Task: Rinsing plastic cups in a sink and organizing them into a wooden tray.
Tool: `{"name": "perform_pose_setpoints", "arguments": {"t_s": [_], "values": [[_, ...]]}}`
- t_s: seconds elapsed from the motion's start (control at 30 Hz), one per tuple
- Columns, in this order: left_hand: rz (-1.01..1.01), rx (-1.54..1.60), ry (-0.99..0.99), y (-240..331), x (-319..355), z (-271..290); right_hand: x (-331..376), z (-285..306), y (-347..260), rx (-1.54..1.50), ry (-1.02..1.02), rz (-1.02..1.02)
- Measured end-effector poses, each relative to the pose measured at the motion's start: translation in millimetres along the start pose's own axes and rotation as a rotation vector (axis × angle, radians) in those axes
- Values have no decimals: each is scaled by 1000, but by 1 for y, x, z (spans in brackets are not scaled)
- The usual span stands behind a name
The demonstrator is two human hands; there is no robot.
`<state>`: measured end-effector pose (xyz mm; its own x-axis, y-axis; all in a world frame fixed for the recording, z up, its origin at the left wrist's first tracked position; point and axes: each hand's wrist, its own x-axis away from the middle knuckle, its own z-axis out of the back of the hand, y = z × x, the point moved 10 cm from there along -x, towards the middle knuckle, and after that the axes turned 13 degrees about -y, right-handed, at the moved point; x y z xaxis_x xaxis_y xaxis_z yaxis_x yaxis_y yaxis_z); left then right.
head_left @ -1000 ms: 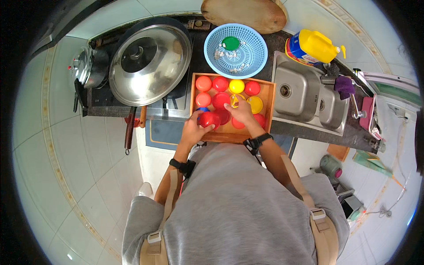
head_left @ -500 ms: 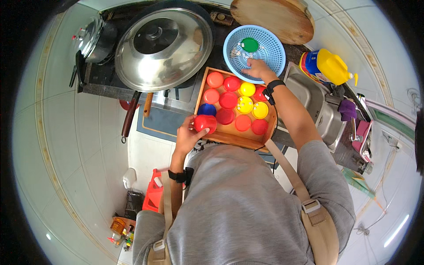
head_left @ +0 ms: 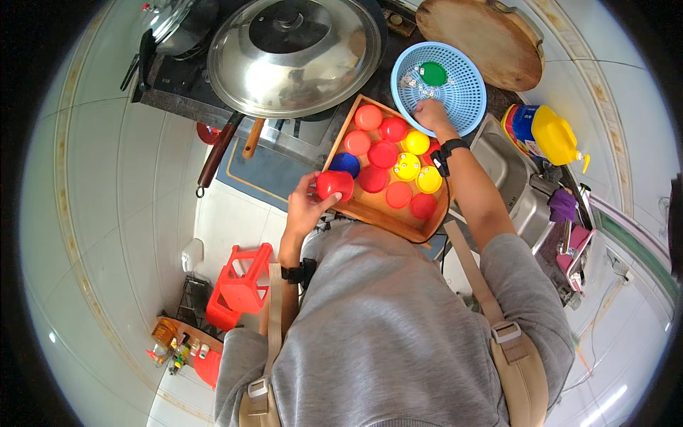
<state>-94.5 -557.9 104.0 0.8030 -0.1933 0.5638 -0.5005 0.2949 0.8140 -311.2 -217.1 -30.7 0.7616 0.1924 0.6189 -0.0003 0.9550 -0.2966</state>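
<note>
My left hand (head_left: 306,208) grips a round red cup (head_left: 335,185) at the near left corner of a wooden tray (head_left: 384,225). My right hand (head_left: 431,116) reaches into a light blue colander (head_left: 474,107); its fingers are curled, and what they hold, if anything, is hidden. Beyond them in the colander lie small white pieces (head_left: 425,90) and a green round cup or lid (head_left: 432,73). In the tray sit several shallow round cups in red, orange-red, yellow and a blue one (head_left: 345,165). Small white pieces show inside a yellow cup (head_left: 407,166).
Left of the tray, a large lidded wok (head_left: 313,78) sits on the stove, its dark handle (head_left: 222,153) jutting toward me. A wooden board (head_left: 480,43) leans behind the colander. To the right are a steel sink (head_left: 491,153) and a yellow jug (head_left: 551,135). Red stools (head_left: 245,285) stand lower left.
The view has shifted, so the counter things appear farther right. My right hand's fingers have curled closed inside the colander. My left hand keeps its hold on the red cup.
</note>
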Motion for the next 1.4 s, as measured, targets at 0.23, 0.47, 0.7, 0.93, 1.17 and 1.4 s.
{"name": "perform_pose_setpoints", "arguments": {"t_s": [0.23, 0.47, 0.7, 0.93, 1.17, 1.4], "values": [[-23, -19, 18, 8, 5, 4, -3, -14, -2, -413, -308, 163], [-50, -25, 32, 18, 6, 7, 5, -7, -20, -146, -172, 150], [-82, -55, 17, 26, 8, 7, 10, 6, -22, -90, -219, 86], [-134, -91, 25, 35, 7, 9, 29, 34, 5, -1692, -268, 164], [-176, -128, -54, 52, -7, -7, 94, 64, 33, -2325, -200, 345], [-173, -140, -145, 56, -18, -25, 286, 144, 96, -2074, 13, 778]]}}
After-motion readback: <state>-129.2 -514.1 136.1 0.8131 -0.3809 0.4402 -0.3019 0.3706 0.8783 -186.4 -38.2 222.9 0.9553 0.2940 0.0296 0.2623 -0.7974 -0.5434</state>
